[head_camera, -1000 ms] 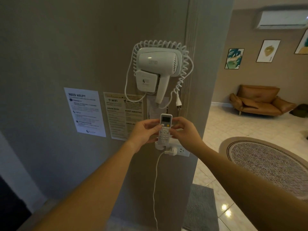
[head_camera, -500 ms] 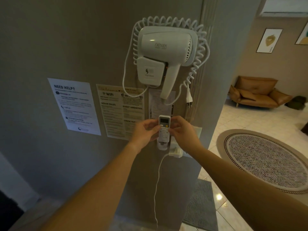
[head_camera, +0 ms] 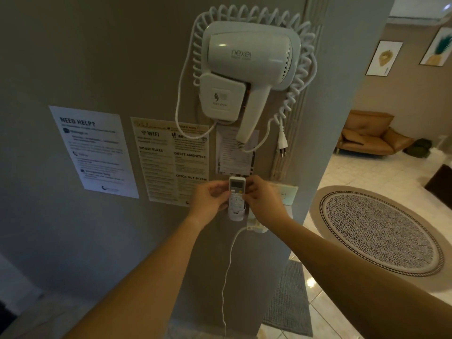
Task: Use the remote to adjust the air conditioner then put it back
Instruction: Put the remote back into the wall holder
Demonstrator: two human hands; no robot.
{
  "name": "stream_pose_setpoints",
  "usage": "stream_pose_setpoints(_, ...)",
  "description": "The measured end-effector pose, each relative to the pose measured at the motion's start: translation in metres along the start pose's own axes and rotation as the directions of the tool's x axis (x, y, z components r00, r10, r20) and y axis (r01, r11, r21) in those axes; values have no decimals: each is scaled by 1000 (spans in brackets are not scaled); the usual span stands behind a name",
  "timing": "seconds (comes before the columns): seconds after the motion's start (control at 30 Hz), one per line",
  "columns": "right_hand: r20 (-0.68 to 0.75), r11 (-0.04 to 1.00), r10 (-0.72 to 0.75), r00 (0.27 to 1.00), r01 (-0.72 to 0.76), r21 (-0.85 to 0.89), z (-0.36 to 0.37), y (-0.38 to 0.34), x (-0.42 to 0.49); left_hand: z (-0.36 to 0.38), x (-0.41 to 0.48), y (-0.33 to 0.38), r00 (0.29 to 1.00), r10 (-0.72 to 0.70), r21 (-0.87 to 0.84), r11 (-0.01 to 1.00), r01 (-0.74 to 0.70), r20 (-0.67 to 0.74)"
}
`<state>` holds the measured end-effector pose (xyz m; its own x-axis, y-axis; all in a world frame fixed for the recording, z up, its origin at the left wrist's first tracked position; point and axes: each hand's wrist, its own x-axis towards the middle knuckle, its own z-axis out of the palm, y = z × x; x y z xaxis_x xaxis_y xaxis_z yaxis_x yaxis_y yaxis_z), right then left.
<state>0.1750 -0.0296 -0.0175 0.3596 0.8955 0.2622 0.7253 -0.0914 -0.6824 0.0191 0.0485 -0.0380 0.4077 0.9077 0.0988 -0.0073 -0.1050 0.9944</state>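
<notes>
A small white remote [head_camera: 236, 194] with a grey screen and a yellow button stands upright against the grey wall, its lower end inside a white wall holder [head_camera: 236, 215]. My left hand [head_camera: 210, 199] pinches the remote's left edge. My right hand [head_camera: 263, 199] pinches its right edge. Both arms reach up from the bottom of the view. Only the lower edge of the white air conditioner [head_camera: 420, 11] shows, high on the far room's wall at the top right.
A white wall-mounted hair dryer [head_camera: 247, 69] with a coiled cord hangs above the remote. Paper notices [head_camera: 94, 150] are stuck to the wall on the left. A plugged-in adapter [head_camera: 255, 226] and outlet [head_camera: 285, 193] sit beside the holder. A round rug [head_camera: 378, 231] and brown sofa [head_camera: 367, 134] lie to the right.
The view has closed in on the wall and tilted up slightly. The remote sits a little lower in its holder, with both hands still pinching its sides.
</notes>
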Motion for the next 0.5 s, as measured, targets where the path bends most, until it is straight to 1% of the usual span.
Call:
stream_pose_setpoints(0.13, 30, 997, 38, 999, -36, -74, 6, 5, 1, -1, 3, -9, 999, -25, 87, 996, 23, 25)
stream_pose_setpoints(0.23, 46, 992, 75, 996, -70, -106, 8, 6, 3, 0, 4, -12, 999, -34, 118, 993, 30, 35)
stream_pose_setpoints(0.4, 53, 989, 70, 996, -63, -131, 7, 7, 6, -3, 4, -12, 998, -38, 129, 991, 31, 56)
stream_pose_setpoints(0.5, 61, 989, 72, 995, -64, -130, 6, 5, 6, -3, 3, -11, 998, -31, 165, 986, 22, 53)
